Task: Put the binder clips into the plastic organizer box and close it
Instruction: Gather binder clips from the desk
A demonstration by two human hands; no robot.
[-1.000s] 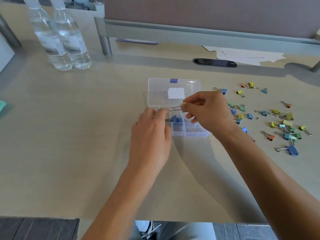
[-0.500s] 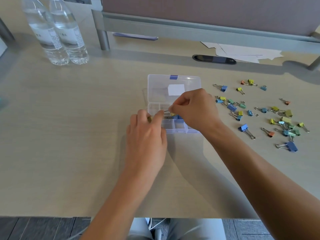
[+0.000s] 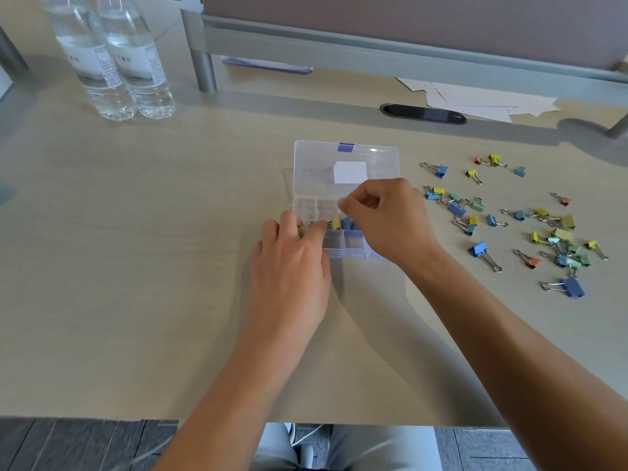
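Clear plastic forms the organizer box [image 3: 345,202], which is set near the middle of the desk [image 3: 136,266] with its lid laid back toward the far edge, so that the compartments are open to both hands. The left hand [image 3: 292,263] is rested at the box's near-left corner, its fingers curled over the rim, apparently to steady it; whether anything is held under them cannot be told. The right hand [image 3: 387,220] is held over the middle compartments with thumb and forefinger pinched together, though no clip can be made out between them. A yellow clip [image 3: 336,223] and blue clips [image 3: 348,224] are already seen inside. Most binder clips [image 3: 557,239] are left scattered toward the desk's right edge, within the right hand's reach. A white sticker [image 3: 350,172] on the lid appears blank; print on the water bottles [image 3: 112,59] at the far-left corner is too blurred to be read.
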